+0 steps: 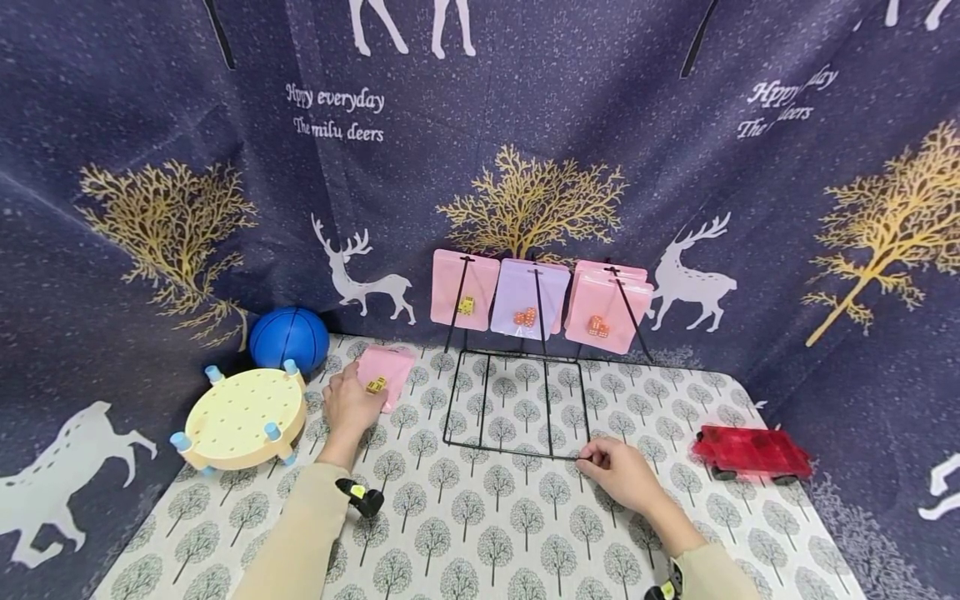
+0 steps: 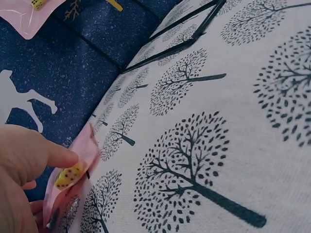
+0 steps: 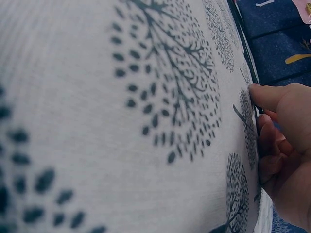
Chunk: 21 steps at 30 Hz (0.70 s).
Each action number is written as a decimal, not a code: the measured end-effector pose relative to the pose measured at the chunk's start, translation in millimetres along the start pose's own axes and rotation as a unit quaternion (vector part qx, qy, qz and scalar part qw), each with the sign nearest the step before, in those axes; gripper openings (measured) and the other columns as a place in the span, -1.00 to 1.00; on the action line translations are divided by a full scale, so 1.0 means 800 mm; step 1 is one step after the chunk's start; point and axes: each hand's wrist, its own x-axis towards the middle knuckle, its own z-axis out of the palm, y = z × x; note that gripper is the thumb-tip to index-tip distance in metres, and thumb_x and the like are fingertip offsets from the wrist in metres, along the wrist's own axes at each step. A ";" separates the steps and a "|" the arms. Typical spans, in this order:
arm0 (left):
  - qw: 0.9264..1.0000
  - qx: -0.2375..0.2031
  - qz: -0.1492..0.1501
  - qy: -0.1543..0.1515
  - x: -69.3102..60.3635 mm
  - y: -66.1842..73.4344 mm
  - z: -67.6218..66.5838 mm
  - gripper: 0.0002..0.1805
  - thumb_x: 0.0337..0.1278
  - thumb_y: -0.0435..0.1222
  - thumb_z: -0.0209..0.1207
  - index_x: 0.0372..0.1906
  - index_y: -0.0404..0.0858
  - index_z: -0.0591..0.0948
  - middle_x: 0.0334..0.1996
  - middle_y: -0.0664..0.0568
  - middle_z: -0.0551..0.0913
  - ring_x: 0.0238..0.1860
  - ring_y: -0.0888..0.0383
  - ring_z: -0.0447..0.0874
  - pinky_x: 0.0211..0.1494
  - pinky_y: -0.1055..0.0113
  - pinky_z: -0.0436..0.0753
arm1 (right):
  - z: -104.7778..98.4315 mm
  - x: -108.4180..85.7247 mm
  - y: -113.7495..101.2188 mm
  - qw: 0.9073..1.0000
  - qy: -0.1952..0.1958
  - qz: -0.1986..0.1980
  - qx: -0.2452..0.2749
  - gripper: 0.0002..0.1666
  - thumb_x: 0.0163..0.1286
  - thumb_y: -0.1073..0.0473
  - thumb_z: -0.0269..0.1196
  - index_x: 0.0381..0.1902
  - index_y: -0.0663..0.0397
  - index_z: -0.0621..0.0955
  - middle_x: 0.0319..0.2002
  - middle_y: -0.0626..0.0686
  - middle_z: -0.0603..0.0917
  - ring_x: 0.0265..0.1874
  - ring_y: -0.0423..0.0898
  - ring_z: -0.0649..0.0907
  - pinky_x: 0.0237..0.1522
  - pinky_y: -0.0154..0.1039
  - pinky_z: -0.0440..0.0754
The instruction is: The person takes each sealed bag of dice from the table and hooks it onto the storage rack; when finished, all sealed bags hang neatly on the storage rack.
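At the left of the head view my left hand grips a pink pouch with yellow dice showing in its window. In the left wrist view the thumb lies over the pouch beside the dice. My right hand pinches the front right corner of a black wire display rack. On the rack's prongs hang a pink pouch with yellow dice, a purple pouch with orange dice, and overlapping pink pouches with orange dice.
A yellow round stool-like piece with blue legs stands at the left, with a blue ball behind it. A red toy car sits at the right. Behind the tree-patterned tablecloth hangs a dark blue deer-print curtain.
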 end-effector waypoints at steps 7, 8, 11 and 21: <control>0.999 -0.036 0.001 -0.007 -0.002 0.005 -0.004 0.04 0.02 -0.20 0.46 0.57 -0.37 0.18 0.28 -0.56 0.28 0.23 -0.50 0.36 0.28 -0.34 0.39 | 0.000 0.001 0.001 1.000 -0.004 0.003 -0.001 -0.88 0.33 0.06 0.48 -0.30 -0.14 0.71 -0.46 -0.21 0.55 -0.50 -0.24 0.51 -0.34 -0.30 0.50; 0.999 -0.042 -0.001 -0.008 -0.002 0.006 -0.005 0.06 0.01 -0.20 0.48 0.58 -0.36 0.17 0.28 -0.56 0.27 0.22 -0.50 0.37 0.28 -0.34 0.39 | 0.000 0.001 0.002 1.000 -0.004 0.003 -0.001 -0.87 0.33 0.06 0.48 -0.30 -0.13 0.71 -0.46 -0.21 0.55 -0.50 -0.24 0.51 -0.34 -0.30 0.50; 0.999 -0.052 -0.005 -0.016 -0.002 0.007 -0.006 0.10 -0.03 -0.21 0.50 0.59 -0.37 0.14 0.29 -0.56 0.30 0.23 -0.49 0.38 0.31 -0.33 0.38 | 0.000 0.001 0.002 1.000 -0.004 0.003 0.000 -0.88 0.33 0.07 0.48 -0.30 -0.15 0.71 -0.45 -0.21 0.55 -0.50 -0.24 0.51 -0.34 -0.30 0.50; 0.998 -0.046 -0.013 -0.031 -0.003 0.011 -0.016 0.06 0.05 -0.18 0.44 0.56 -0.46 0.14 0.28 -0.57 0.45 0.27 -0.51 0.41 0.33 -0.30 0.38 | 0.001 0.000 0.002 1.000 -0.003 0.000 0.000 -0.88 0.34 0.06 0.48 -0.31 -0.13 0.71 -0.46 -0.22 0.55 -0.50 -0.24 0.51 -0.35 -0.30 0.49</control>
